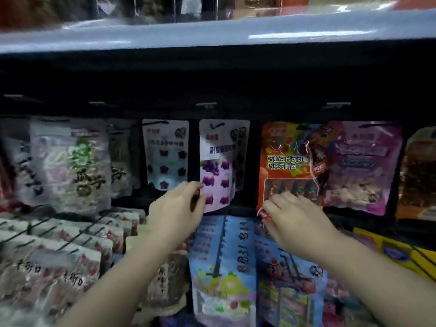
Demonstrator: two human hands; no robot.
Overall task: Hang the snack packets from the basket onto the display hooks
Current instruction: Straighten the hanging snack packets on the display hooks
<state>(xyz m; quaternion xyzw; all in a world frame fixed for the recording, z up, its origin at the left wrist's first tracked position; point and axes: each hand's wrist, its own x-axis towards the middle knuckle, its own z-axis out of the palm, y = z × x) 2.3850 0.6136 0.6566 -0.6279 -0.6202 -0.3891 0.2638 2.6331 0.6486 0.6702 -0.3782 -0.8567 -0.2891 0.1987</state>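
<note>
Two hands: both are up at the hanging row in the head view, each working a packet's lower edge, likely to square it on its hook.
Left hand [175, 208]: thumb and fingers pinch the lower left edge of the purple grape packet [218, 166], which hangs beside the pale blue packet [166, 154].
Right hand [296, 217]: fingers curl round the bottom corner of the orange-red packet [286, 161], next to the pink-purple packet [361, 166].
Hooks: mostly lost in shadow under the shelf [212, 36].
Basket: not in view.
Lower row: blue packets [224, 267] hang below both hands.
</note>
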